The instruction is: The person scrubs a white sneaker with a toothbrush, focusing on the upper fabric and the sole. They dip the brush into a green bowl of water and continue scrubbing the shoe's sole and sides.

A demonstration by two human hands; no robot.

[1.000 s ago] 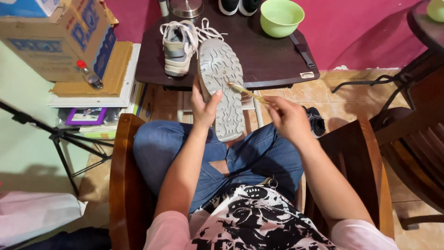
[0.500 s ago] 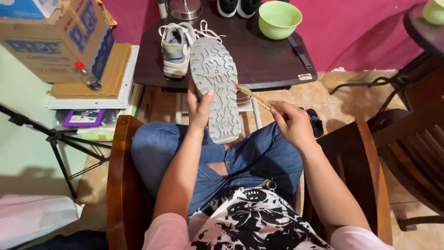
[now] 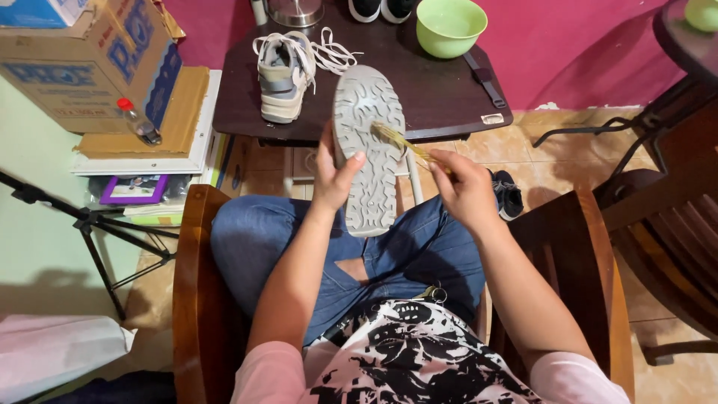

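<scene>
Two hands share the work over the lap of a person seated in a wooden chair (image 3: 196, 299). Their left hand (image 3: 334, 176) is wrapped around the edge of a grey shoe (image 3: 368, 150), thumb across the tread, holding it sole-up and tilted toward the face so the grooves are plain to see. Their right hand (image 3: 465, 191) pinches a small yellowish brush (image 3: 400, 142), fingers closed on its handle, bristles lying against the upper sole. Its mate, the other shoe (image 3: 282, 75), sits upright on the dark table (image 3: 449, 97) just ahead, laces loose, near a green bowl (image 3: 451, 26).
</scene>
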